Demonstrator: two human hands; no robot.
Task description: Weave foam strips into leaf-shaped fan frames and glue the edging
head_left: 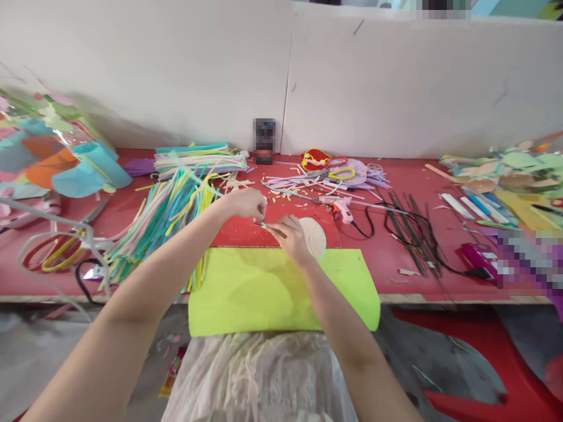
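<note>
Forearms (176, 266) converge, right hand (290, 235) pinching greenish piece (264, 224), left hand (250, 203) curled.

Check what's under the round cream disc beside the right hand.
Red board shows beyond the disc, yellow-green sheet at its near edge. Whatever lies directly beneath is covered; the right hand hides the disc's left side.

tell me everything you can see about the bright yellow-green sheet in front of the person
The yellow-green sheet looks matte and plain, perhaps felt, foam or paper. It lies wider than deep across the near side of the red table, its front part curving down past the edge. Soft shadows cross it. The right forearm passes over it, whether touching I can't tell. The pale round disc appears to overlap its far edge.
</note>
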